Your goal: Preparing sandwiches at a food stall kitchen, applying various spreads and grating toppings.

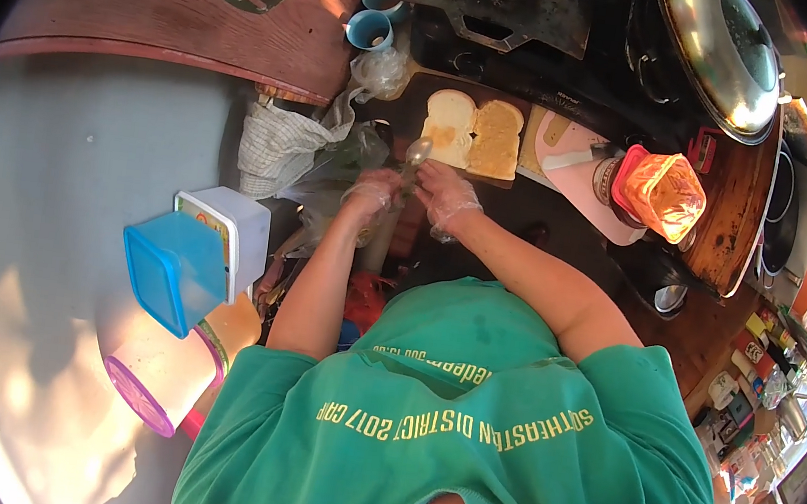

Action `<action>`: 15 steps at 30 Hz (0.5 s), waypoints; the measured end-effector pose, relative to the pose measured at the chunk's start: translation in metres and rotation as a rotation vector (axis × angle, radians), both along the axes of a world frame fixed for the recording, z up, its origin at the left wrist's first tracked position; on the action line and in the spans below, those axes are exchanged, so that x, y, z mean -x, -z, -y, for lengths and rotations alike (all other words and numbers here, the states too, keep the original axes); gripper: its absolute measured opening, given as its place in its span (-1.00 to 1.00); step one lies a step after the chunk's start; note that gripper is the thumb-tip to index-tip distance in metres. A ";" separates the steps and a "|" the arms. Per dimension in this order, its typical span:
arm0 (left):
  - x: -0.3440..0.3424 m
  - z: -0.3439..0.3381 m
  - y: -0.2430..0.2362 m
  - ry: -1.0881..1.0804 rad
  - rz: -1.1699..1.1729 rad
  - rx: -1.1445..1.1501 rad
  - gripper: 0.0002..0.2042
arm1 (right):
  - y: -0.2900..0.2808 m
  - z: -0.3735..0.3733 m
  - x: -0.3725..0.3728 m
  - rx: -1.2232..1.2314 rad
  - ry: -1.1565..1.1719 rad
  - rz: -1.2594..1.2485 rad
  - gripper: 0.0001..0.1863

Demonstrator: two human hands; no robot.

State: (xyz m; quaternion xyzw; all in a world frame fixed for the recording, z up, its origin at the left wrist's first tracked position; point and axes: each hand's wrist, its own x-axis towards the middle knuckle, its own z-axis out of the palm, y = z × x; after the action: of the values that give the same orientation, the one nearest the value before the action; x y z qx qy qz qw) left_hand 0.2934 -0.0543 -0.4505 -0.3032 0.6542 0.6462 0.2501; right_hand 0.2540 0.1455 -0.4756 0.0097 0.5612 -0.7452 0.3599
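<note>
My left hand (375,192) and my right hand (447,193), both in clear plastic gloves, come together just in front of a dark board (410,104). Between them is a metal spoon (419,150), its bowl pointing away from me. The fingers of both hands close in around its handle, though the exact grip is partly hidden. Beyond the spoon, two bread slices lie side by side on the board. The left bread slice (450,118) is pale with a light brown smear low on it; the right bread slice (496,135) is covered in tan spread.
Right of the bread is a pink board (571,177) with a jar and a red-rimmed tub (664,194). A lidded pan (725,55) sits on the black stove at the far right. Blue cups (370,30), a checked cloth (281,144) and stacked plastic containers (177,271) are leftward.
</note>
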 end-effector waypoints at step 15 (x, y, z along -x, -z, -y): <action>0.076 -0.136 -0.204 0.426 -0.850 0.579 -0.76 | -0.054 -0.140 0.003 0.051 -0.155 -0.091 -0.61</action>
State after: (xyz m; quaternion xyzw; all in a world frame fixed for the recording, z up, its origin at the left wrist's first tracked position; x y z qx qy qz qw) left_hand 0.2169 0.0817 -0.2461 0.0667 0.8952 0.4406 -0.0041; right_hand 0.2511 0.2854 -0.4214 -0.0768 0.5569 -0.7289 0.3908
